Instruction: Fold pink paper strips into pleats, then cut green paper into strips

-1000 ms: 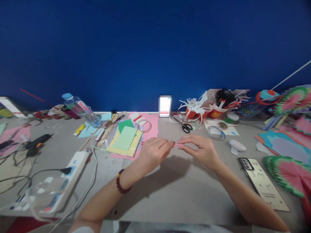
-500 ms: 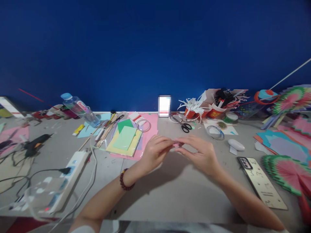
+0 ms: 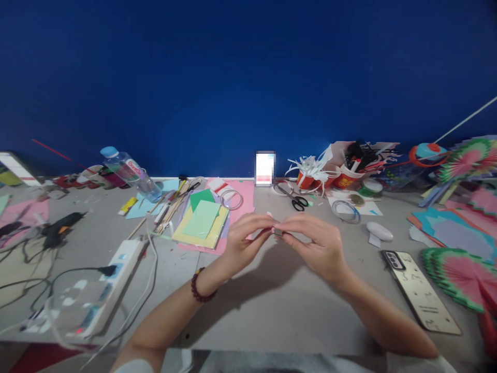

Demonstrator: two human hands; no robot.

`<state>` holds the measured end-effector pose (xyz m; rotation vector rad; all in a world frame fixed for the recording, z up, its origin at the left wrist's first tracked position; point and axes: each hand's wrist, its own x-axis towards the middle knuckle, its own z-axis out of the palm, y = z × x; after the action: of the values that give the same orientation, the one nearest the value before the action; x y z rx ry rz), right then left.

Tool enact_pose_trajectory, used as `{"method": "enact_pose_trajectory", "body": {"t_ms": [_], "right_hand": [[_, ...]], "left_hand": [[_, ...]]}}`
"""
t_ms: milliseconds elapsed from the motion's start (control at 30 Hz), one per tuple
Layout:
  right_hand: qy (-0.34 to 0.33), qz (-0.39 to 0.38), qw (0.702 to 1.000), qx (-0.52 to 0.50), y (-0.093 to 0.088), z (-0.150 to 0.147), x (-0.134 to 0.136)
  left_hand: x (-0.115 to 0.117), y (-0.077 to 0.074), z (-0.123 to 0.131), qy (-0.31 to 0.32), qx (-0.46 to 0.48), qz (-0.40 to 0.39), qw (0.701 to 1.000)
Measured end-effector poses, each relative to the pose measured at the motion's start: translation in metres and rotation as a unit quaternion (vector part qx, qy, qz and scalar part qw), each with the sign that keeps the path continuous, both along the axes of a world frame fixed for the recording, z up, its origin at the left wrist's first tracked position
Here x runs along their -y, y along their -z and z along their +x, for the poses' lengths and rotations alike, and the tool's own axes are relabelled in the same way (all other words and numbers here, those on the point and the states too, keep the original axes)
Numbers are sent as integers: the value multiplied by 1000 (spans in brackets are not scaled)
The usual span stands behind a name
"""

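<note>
1. A tiny pink-and-green piece, apparently paper, is held above a grey counter, between the fingertips of a person's two bare hands.
2. The left hand keeps a narrow grip, thumb and fingers pinched on the piece's left end; a bracelet of dark-red round beads circles its wrist.
3. The right hand meets it from the other side, its grip also narrow, thumb and forefinger closed on the same piece. The fingers hide much of it, and its exact shape cannot be told.
4. Beyond the hands, black-handled metal scissors lie near a red cup stuffed with white paper strips.
5. To the left, a pale-green paper rectangle rests on a yellow stack, near a tilted clear plastic bottle with a blue cap and a long white power strip.
6. At right, a phone in a pale, black-marked case lies beside a pleated pink-and-green paper fan.
</note>
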<state>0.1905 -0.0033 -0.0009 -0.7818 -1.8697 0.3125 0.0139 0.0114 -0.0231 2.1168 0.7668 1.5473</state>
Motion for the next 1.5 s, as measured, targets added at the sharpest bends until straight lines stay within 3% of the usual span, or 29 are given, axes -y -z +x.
{"method": "enact_pose_trajectory", "body": {"t_ms": [333,600,733,867,967,1233,1500], "right_hand": [[-28,14,999,-9,-2,2,0],[-53,-23,998,-18,-2,5,-2],[-58,-75,995,-29,0,9,-7],[-104,-137,984,-49,4,11,-12],[-132,-167,974,-73,4,10,-11],[-71,-122,989,-46,-1,10,-5],[-58,-83,995,-24,-4,9,-2]], "left_hand": [[-2,-1,-3,42,8,13,999],[-3,-1,-6,83,12,-5,996],[-5,-1,-5,165,43,-127,977],[-4,5,-1,242,98,-308,915],[-4,7,1,255,118,-375,883],[-6,1,0,204,93,-291,930],[-6,2,0,203,100,-234,945]]}}
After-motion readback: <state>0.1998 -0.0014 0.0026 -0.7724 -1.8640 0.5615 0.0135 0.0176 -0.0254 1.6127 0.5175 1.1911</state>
